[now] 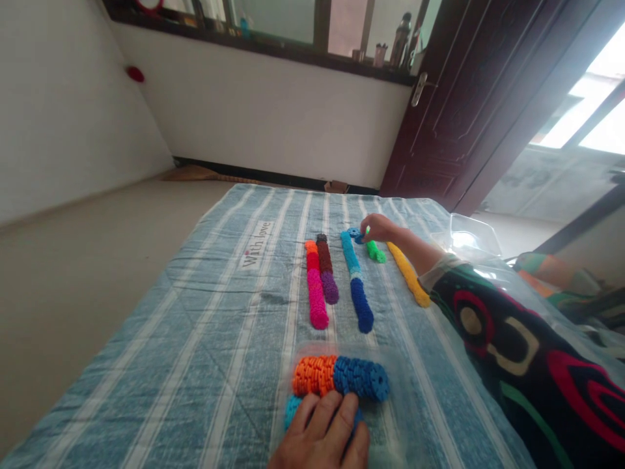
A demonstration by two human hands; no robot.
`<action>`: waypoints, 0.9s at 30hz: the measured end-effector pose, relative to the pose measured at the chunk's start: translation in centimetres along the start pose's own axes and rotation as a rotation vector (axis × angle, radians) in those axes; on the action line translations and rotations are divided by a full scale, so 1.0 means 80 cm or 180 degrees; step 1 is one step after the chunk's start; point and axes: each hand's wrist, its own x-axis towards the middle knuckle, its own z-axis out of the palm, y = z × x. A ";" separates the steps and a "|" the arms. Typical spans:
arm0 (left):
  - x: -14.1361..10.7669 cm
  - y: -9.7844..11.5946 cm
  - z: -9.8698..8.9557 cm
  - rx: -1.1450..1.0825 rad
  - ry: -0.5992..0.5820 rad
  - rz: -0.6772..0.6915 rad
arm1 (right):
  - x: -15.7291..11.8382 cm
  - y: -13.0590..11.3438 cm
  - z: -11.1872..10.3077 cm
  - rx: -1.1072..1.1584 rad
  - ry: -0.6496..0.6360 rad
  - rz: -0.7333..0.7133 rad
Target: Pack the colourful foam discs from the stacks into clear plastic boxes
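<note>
My left hand (325, 433) is in a clear plastic box (400, 417), its fingers curled over a row of light blue and blue notched discs (292, 407). Beside that row, an orange stack (315, 376) and a dark blue stack (361, 379) lie end to end in the box. At the far part of the bed my right hand (379, 228) pinches a blue disc (360, 239). Near it are more blue discs (352, 231) at the end of a light blue row (349, 251), and a short green row (375, 252).
Rows of pink (317, 299), brown and purple (325, 267), dark blue (362, 306) and yellow discs (410, 277) lie on the striped bedspread (195, 326). A clear lid or box (473, 238) rests at the right edge. Behind stand a wall and a dark door (454, 98).
</note>
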 end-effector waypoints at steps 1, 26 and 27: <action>0.000 0.001 0.002 0.0044 0.0123 -0.0004 | -0.010 -0.001 -0.009 0.0055 0.0045 -0.0050; 0.025 0.006 -0.030 -0.0330 -0.1176 -0.0040 | -0.306 -0.136 0.002 0.0343 -0.0053 -0.3012; 0.026 0.006 -0.031 -0.0369 -0.1171 -0.0018 | -0.306 -0.137 0.004 0.0306 0.0037 -0.3016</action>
